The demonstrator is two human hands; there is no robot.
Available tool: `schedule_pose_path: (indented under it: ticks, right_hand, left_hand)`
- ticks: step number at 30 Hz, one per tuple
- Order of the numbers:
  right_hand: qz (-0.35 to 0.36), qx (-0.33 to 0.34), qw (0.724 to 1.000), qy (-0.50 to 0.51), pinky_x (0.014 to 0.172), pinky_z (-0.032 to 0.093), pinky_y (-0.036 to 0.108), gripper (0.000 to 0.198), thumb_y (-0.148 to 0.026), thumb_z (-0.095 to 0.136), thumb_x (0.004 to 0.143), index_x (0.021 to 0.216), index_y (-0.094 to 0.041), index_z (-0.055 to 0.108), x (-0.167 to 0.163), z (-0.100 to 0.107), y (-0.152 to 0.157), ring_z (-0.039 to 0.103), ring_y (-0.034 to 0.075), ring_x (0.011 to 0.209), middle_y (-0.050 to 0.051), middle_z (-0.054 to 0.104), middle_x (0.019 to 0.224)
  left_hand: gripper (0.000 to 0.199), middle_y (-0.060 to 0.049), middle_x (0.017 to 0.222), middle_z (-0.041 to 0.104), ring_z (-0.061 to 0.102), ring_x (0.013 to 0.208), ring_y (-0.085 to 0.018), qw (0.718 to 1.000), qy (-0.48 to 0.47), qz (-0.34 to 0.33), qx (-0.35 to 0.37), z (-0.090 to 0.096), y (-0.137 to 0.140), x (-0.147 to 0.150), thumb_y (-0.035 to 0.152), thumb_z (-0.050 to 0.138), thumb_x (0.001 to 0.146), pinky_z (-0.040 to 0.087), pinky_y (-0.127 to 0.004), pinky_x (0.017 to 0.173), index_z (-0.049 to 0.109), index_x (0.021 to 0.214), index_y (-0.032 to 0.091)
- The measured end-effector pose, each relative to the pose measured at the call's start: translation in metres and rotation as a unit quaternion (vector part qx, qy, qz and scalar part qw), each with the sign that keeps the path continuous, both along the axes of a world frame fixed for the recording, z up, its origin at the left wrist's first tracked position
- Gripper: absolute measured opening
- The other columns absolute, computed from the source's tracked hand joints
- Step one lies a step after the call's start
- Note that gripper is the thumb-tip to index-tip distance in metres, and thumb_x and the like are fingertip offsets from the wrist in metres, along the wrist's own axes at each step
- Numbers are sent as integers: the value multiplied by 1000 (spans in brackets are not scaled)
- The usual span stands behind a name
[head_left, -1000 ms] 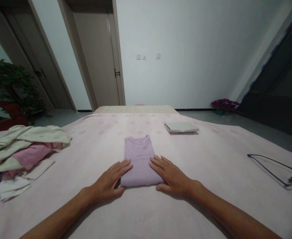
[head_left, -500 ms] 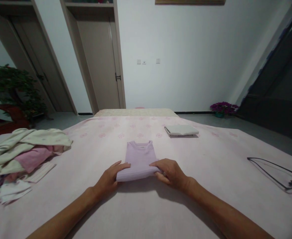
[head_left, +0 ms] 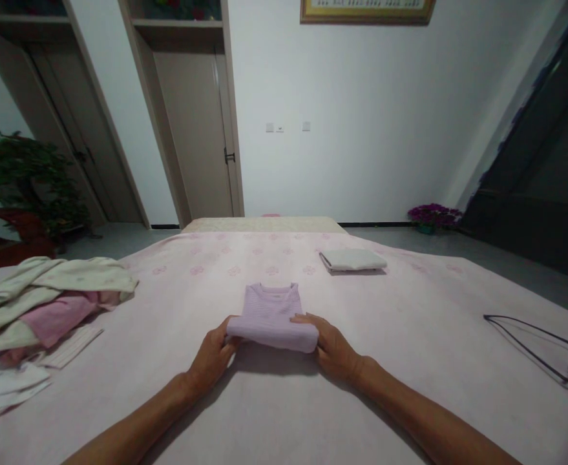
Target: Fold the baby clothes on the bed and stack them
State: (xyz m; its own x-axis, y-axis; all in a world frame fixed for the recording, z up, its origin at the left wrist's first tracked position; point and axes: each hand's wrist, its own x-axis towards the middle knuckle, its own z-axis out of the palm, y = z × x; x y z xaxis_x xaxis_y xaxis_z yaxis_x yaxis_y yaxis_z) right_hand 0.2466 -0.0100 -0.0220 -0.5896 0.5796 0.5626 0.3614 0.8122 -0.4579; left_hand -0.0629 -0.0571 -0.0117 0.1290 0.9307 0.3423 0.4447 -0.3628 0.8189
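A lilac ribbed shirt (head_left: 273, 320) lies partly folded in front of me, its round neckline pointing away. Its near end is doubled over into a thick fold, lifted a little off the bed cover. My left hand (head_left: 217, 349) grips the left end of that fold, fingers partly hidden by the cloth. At the right end my right hand (head_left: 331, 345) holds the same fold, thumb side on top and the other fingers under or behind it.
A heap of clothes (head_left: 55, 303) lies on the left of the pink flowered bed cover (head_left: 400, 361). A folded pale cloth (head_left: 354, 259) sits beyond my right hand. At the far right is a black thin-framed object (head_left: 540, 342). Purple flowers (head_left: 433, 216) stand on the floor behind.
Both hands have raised the shirt's near end, and its fold now covers more of the lower part. The view has tilted slightly upward.
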Motion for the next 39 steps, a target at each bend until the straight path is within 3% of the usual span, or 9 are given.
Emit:
schedule_pose_path:
  ticks: [2, 5, 9, 13, 20, 26, 30, 36, 39]
  right_hand:
    - [-30, -32, 998, 35, 111, 43, 47, 52, -17, 51, 89, 141, -21, 51, -8, 0, 4, 56, 25, 128, 12, 61, 136]
    - [-63, -72, 994, 57, 120, 29, 52, 62, -24, 56, 89, 150, -18, 42, -16, 1, 12, 37, 28, 144, 15, 41, 155]
    - [-66, -179, 981, 39, 121, 19, 57, 60, -30, 64, 84, 143, -20, 54, -17, 5, 24, 19, 32, 151, 13, 26, 163]
    - [-1, -226, 971, 77, 121, 19, 52, 54, -25, 63, 82, 136, -28, 60, -18, 15, 34, 29, 28, 147, 6, 41, 156]
    - [28, -331, 936, 120, 103, 42, 41, 41, -27, 53, 85, 124, -22, 65, -29, 20, 43, 56, 25, 116, 7, 66, 123]
    - [-163, -265, 946, 90, 82, 46, 33, 37, -42, 35, 96, 97, -18, 62, -45, 16, 60, 59, 22, 90, 8, 68, 98]
    - [-296, -246, 923, 5, 76, 43, 31, 41, -46, 27, 100, 92, -20, 57, -55, 13, 78, 60, 22, 85, 9, 67, 91]
    - [-361, -247, 897, -66, 77, 42, 35, 39, -48, 35, 98, 99, -18, 60, -53, 9, 90, 65, 26, 90, 15, 69, 96]
    - [-379, -215, 896, -89, 83, 44, 37, 42, -50, 41, 96, 116, -17, 59, -48, 14, 88, 65, 28, 99, 16, 69, 108]
  left_hand:
    - [35, -8, 105, 73, 65, 98, -25, 999, -13, 44, 1, 0, 6, 3, 39, 48, 95, 50, -33, 87, 68, 111, 15]
    - [41, -9, 106, 72, 64, 99, -26, 996, -25, 84, -2, 1, 13, 6, 43, 46, 96, 50, -34, 86, 66, 114, 13]
    - [44, -10, 110, 71, 63, 98, -25, 997, -21, 74, -12, -1, 15, 4, 43, 46, 96, 49, -35, 88, 64, 122, 13]
    - [43, -10, 116, 69, 61, 103, -25, 998, -22, 54, -18, -3, 13, 0, 42, 47, 96, 47, -35, 92, 64, 121, 13]
    - [41, -9, 116, 68, 60, 107, -24, 997, -55, 53, -27, 1, 20, 3, 44, 46, 96, 45, -34, 95, 63, 121, 16]
    - [44, -10, 100, 70, 63, 93, -24, 988, -23, 140, -54, 8, 63, 12, 51, 41, 95, 48, -33, 82, 63, 109, 15]
    - [48, -14, 105, 72, 66, 96, -27, 976, 28, 187, -111, 6, 102, 15, 50, 37, 95, 49, -34, 82, 61, 113, 14]
    - [46, -22, 118, 69, 65, 110, -33, 960, 97, 206, -165, 0, 131, 15, 43, 47, 94, 45, -40, 93, 57, 125, 11]
    - [50, -24, 119, 69, 62, 116, -37, 954, 117, 208, -182, 4, 135, 9, 46, 55, 89, 42, -44, 97, 58, 126, 12]
